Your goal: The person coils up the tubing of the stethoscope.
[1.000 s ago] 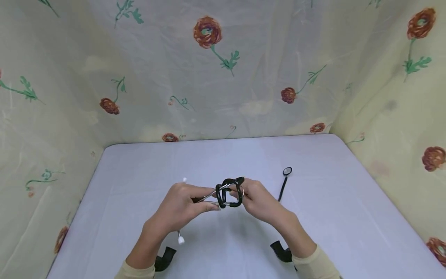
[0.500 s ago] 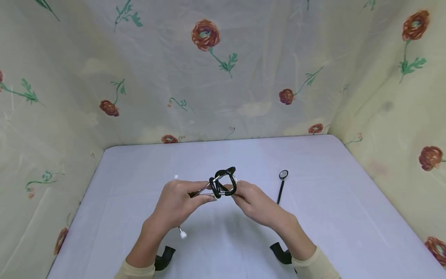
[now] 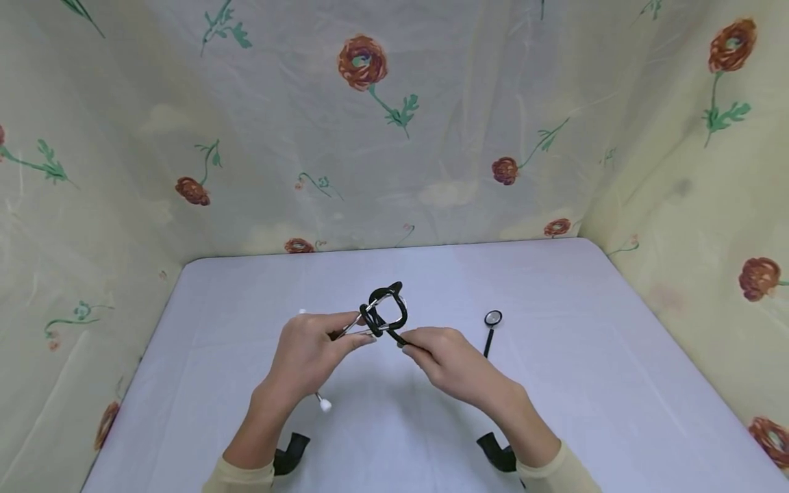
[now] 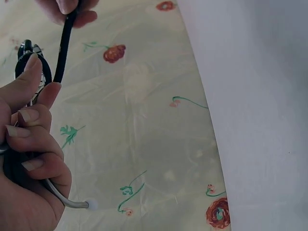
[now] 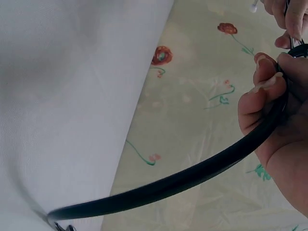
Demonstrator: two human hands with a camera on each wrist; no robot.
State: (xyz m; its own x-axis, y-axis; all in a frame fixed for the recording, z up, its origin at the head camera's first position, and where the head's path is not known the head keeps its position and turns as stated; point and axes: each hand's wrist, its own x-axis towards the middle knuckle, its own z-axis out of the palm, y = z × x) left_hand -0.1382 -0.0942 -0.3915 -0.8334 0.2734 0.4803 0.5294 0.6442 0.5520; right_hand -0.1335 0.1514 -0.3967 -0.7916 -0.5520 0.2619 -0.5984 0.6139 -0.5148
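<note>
A stethoscope hangs between both hands over the table. My left hand (image 3: pixel 311 352) grips its metal ear tubes, fingers curled round them in the left wrist view. A white eartip (image 3: pixel 325 405) pokes out below that hand. Black tubing is wound in a coil (image 3: pixel 403 316) around the ear tubes, just past the left thumb and forefinger. My right hand (image 3: pixel 453 356) pinches the tubing a short way from the coil. From its curled fingers the rest of the tubing (image 5: pixel 168 187) droops away in the right wrist view. The round chest piece (image 3: pixel 493 318) shows beyond the right hand.
A white-covered table (image 3: pixel 246 287) lies beneath the hands. Flowered cloth (image 3: pixel 431 198) hangs around its back and sides. Black curved pieces (image 3: pixel 292 454) show beside both forearms near the front.
Both hands have shifted left, the left one slightly up. The right hand has drawn away from the coil, so a short stretch of tubing shows between. The chest piece has moved left and down.
</note>
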